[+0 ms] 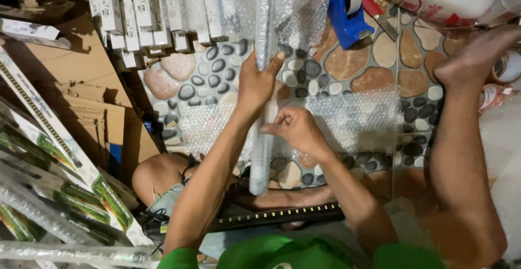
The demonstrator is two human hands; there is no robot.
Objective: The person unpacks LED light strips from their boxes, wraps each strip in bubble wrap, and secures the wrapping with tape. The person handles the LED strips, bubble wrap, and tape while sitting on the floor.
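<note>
Landmark: a long tube wrapped in bubble wrap [262, 111], standing nearly upright in the middle of the view, its lower end near the person's lap.
Left hand: the left hand [256, 84] grips the wrapped tube from its left side, about halfway up; the fingers are curled round the tube and the thumb lies along its right edge, pointing up.
Right hand: the right hand [296, 129] sits just right of the tube and a little lower than the left hand; its fingers are bent and pressed together, pinching the edge of the wrap against the tube.
Bubble wrap sheet: a loose sheet of bubble wrap [353, 119] lies flat on the floor behind the tube and spreads out to either side of it.
Floor: a pebble-pattern tile floor [347, 62] shows above and right of the tube.
Tape dispenser: a blue tape dispenser [347, 11] stands on the floor up and to the right of the tube's top.
Boxes: a row of long white boxes [146, 14] leans up and to the left of the tube.
Dark strip: a long black strip with a row of small dots [282, 216] lies crosswise just below the tube's lower end.
Cardboard: flattened brown cardboard [81, 84] lies well to the left of the tube.
Leg: the person's bare leg [461, 155] runs down the far right side, well apart from the tube.
</note>
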